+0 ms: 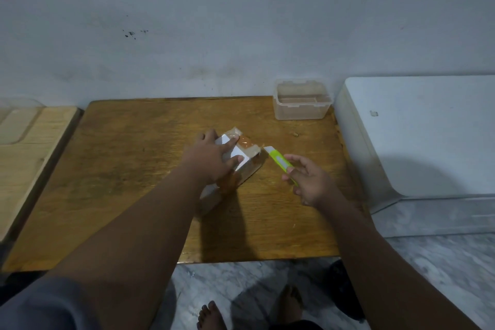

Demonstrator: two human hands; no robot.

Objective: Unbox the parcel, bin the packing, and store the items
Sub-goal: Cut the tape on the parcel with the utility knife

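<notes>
Parcel [242, 153], small white cardboard box under clear and brown tape, lies mid brown wooden table [128, 169]. Left hand [211, 159] flat on top, fingers straight and spread, pressing it down. Lime-green plastic utility knife [278, 163]: tip just beside parcel's right corner, right hand [308, 182] curled round the handle. Clear plastic tub [301, 100] stands back right.

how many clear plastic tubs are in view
1: the clear tub at the brown table's back right corner. A clear shape at far left may be another.
</notes>
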